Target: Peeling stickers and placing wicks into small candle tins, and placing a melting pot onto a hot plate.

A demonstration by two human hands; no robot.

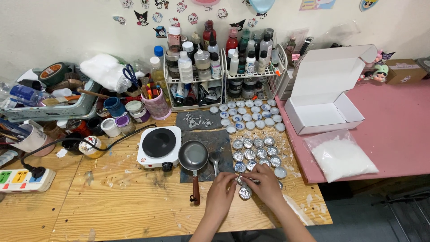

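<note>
On the worn wooden bench (pixel 134 206), at six o'clock, the person seems to be working through the small round silver tins (pixel 255 150) one by one. The left hand (pixel 220 193) and right hand (pixel 265 184) meet over one shiny tin (pixel 245 192), fingers pinched on it. The next move likely needs a steady lift. Fingertips hide its contents.

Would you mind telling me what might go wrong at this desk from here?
The left hand works close to the small pan, whose handle points toward it; a nudge could tip the pan. The right hand handles a small silver tin beside tightly packed open tins, which a sweep may scatter.
</note>
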